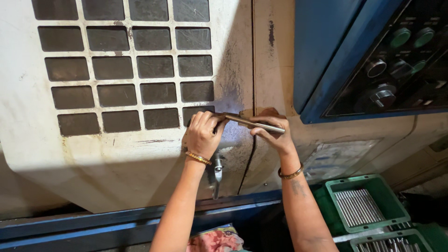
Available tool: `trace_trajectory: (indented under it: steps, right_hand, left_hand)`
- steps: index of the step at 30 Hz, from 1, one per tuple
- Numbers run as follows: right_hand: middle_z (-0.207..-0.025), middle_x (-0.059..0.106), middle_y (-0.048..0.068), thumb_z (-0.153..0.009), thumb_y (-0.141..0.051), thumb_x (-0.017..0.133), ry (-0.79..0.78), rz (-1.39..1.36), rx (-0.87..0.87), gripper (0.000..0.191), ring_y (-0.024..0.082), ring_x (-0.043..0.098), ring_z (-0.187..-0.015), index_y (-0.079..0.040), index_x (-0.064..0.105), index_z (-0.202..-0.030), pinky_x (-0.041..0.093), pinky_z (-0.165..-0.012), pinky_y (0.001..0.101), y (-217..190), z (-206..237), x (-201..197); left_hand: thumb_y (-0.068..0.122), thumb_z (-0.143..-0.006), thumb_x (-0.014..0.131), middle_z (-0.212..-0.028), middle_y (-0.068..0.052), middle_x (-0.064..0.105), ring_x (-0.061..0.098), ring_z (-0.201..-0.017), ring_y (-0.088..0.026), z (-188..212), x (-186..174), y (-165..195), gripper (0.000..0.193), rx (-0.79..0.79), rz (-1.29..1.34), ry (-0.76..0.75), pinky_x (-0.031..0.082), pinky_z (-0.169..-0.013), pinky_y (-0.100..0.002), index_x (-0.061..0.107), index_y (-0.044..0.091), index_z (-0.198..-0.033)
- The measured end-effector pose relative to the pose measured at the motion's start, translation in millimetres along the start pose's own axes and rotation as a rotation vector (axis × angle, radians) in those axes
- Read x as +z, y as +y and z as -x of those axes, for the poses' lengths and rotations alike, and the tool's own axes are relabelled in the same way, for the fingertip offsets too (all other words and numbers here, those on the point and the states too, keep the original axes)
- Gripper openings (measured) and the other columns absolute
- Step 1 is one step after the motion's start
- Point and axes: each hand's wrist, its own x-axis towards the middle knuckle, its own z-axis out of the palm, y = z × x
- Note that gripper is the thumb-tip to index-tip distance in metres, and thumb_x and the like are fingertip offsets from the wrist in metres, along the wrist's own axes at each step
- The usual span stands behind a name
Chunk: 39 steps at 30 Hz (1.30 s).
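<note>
1. I hold a slim steel rod (254,123) in both hands, right in front of the cream machine door (140,154).
2. My left hand (203,134) is closed around the rod's left end, fingers curled over it, just below the lower right corner of the door's grid of dark window panes (126,65).
3. My right hand (272,132) is closed on the rod's right part, thumb beneath and fingers wrapped over; the tip sticks out past my fingers.
4. The rod's long axis runs left to right across the door seam (253,60), dipping slightly toward the right. Both hands are on it; neither is nearer.
5. A metal door handle (218,169) hangs just below my left hand, apart from it.
6. Right of the door, above my right hand, a blue control panel (396,65) carries green buttons and grey knobs.
7. Lower right of the door stand green crates (359,205) filled with rows of similar steel rods.
8. A blue rail (93,224) runs along the door's foot; a patterned cloth (215,240) shows below it.
</note>
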Motion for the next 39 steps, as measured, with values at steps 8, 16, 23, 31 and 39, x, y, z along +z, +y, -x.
trace_trajectory:
  steps: [8, 16, 23, 31, 39]
  right_hand:
    - [-0.083, 0.078, 0.007, -0.084, -0.038, 0.082, -0.02, 0.172, -0.298, 0.045, 0.017, 0.074, -0.079, 0.0, 0.076, -0.108, 0.052, -0.088, 0.0334, -0.8, -6.6, 3.0]
    - [-0.083, 0.077, 0.007, -0.083, -0.046, 0.078, -0.122, 0.276, -0.317, 0.049, 0.019, 0.075, -0.08, -0.001, 0.076, -0.104, 0.053, -0.082, 0.0345, -13.2, -15.4, 7.0]
    - [-0.091, 0.076, 0.009, -0.086, -0.047, 0.078, -0.042, 0.431, -0.297, 0.049, 0.025, 0.07, -0.089, -0.002, 0.076, -0.107, 0.049, -0.091, 0.0408, -8.6, -4.7, 4.7]
    - [-0.116, 0.076, 0.011, -0.094, -0.052, 0.069, 0.119, 0.118, -0.101, 0.063, 0.02, 0.072, -0.105, -0.001, 0.065, -0.129, 0.057, -0.094, 0.0328, -3.2, 4.8, 7.1]
    - [-0.117, 0.076, 0.011, -0.098, -0.041, 0.07, 0.103, 0.253, -0.18, 0.05, 0.023, 0.071, -0.11, -0.002, 0.067, -0.129, 0.054, -0.099, 0.0339, -7.0, 8.3, 5.2]
  left_hand:
    - [0.019, -0.083, 0.083, -0.088, -0.003, 0.064, 0.06, -0.085, -0.025, -2.7, -2.7, 2.3, 0.015, 0.026, -0.029, -0.029, 0.047, -0.078, -0.039, 0.072, 0.009, -0.087]
    - [0.023, -0.085, 0.082, -0.088, -0.004, 0.064, 0.059, -0.086, -0.026, -3.7, -4.1, 4.7, 0.018, 0.053, -0.074, -0.065, 0.045, -0.077, -0.04, 0.071, 0.009, -0.086]
    - [0.018, -0.084, 0.08, -0.089, -0.004, 0.064, 0.058, -0.087, -0.025, -2.9, -7.2, 7.0, 0.012, 0.052, -0.089, -0.086, 0.045, -0.077, -0.039, 0.073, 0.01, -0.091]
    - [0.015, -0.085, 0.078, -0.094, -0.001, 0.064, 0.06, -0.09, -0.023, -3.1, -10.8, 16.2, 0.012, 0.075, -0.106, -0.056, 0.047, -0.081, -0.039, 0.074, 0.013, -0.096]
    - [0.016, -0.086, 0.074, -0.107, -0.003, 0.064, 0.059, -0.103, -0.026, 21.1, -8.5, 27.8, 0.021, 0.024, -0.231, -0.102, 0.048, -0.091, -0.041, 0.073, 0.016, -0.107]
